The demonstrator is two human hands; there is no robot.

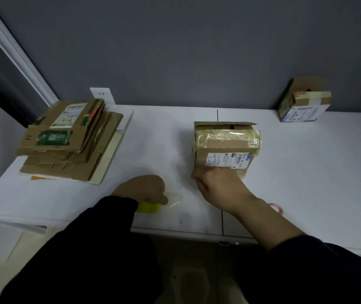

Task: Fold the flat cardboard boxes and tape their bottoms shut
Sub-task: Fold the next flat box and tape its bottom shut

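A folded cardboard box (225, 145) with yellowish tape across its top and a white shipping label stands in the middle of the white table (306, 161). My right hand (216, 181) presses against its near lower edge, fingers curled at the bottom corner. My left hand (146, 188) grips a yellow tape roll (148, 207) on the table near the front edge, with a clear strip of tape (174, 197) trailing to the right. A stack of flat cardboard boxes (69, 141) lies at the left.
Another taped box (304, 99) stands at the back right against the grey wall. A wall socket (102, 95) sits behind the flat stack. A pink object (277, 208) peeks out by my right forearm. The table's front edge runs just below my hands.
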